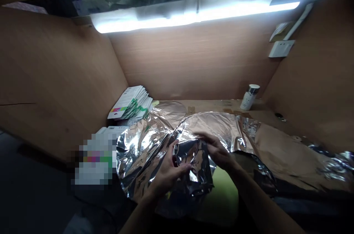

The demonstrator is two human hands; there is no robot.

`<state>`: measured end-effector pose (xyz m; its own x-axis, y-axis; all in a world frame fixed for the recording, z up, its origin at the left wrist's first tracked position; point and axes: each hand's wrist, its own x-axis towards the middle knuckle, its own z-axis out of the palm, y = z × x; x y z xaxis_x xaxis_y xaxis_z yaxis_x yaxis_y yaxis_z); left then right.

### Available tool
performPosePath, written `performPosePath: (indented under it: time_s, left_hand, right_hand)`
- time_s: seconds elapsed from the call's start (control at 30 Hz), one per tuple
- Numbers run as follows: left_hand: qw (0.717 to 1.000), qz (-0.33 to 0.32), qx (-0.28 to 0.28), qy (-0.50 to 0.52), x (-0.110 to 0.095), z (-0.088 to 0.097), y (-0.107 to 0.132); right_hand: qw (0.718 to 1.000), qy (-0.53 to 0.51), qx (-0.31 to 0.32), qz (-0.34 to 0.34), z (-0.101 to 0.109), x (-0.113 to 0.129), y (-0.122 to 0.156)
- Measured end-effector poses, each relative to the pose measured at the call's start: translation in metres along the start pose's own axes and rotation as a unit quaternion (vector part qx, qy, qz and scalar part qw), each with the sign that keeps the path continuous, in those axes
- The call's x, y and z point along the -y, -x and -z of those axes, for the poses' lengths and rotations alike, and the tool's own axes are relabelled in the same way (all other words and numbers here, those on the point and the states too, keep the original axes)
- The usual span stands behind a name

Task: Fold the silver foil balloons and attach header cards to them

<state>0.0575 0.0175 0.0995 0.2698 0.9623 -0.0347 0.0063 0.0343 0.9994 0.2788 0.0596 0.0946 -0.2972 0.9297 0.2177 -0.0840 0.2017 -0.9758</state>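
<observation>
A shiny silver foil bag is held in front of me over a green mat. My left hand grips its left edge, thumb pressed onto the foil. My right hand pinches its upper right edge with curled fingers. Several more silver foil bags lie spread on the wooden desk behind and to the left of my hands.
A stack of white printed cards leans at the back left corner. A small white bottle with a metal cap stands at the back right. Wooden partition walls close in on three sides. A bright light strip runs overhead. More crumpled foil lies at the right.
</observation>
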Motion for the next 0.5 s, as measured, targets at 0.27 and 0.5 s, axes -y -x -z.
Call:
performPosePath:
  time_s: [0.27,0.5]
  left_hand:
    - [0.992,-0.058,-0.101,0.047,0.027,0.004,-0.003]
    - [0.95,-0.14,-0.068,-0.269,0.005,0.032,0.022]
  right_hand:
    - [0.98,0.145,-0.136,-0.004,-0.034,-0.037,0.017]
    - [0.95,0.297,0.081,0.059,-0.034,-0.032,0.036]
